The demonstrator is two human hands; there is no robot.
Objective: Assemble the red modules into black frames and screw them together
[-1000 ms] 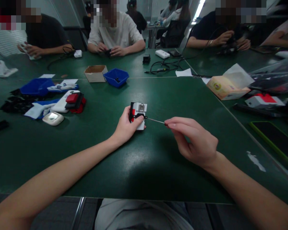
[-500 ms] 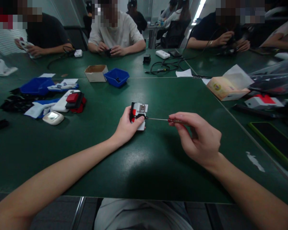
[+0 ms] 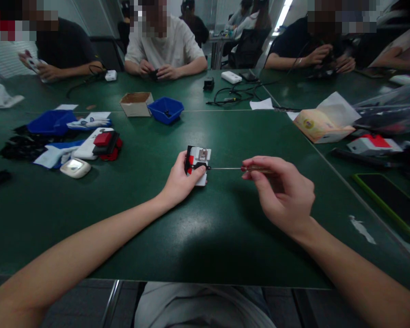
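Note:
Over the middle of the green table (image 3: 150, 246), my left hand (image 3: 180, 182) is closed around a small white, red and black device (image 3: 201, 178). Its thumb presses on a black piece (image 3: 201, 166) lying across the device; a metal part (image 3: 202, 155) shows above that piece. To the right, my right hand (image 3: 283, 193) pinches the handle of a thin screwdriver (image 3: 227, 168) between thumb and fingers. The shaft lies level, and its tip meets the right end of the black piece. How the tip sits there is too small to tell.
A blue bin (image 3: 166, 110) with small black parts stands beside an open cardboard box (image 3: 136, 105). Gloves, red-and-black devices and a white rounded gadget (image 3: 75, 168) lie left. At right are a tissue pack (image 3: 324, 125) and a green-edged phone (image 3: 391, 200). Several people sit across the table.
My right hand's fingers and thumb have shifted slightly around the screwdriver handle, and the shaft is now more level. My left hand and the device have stayed in place.

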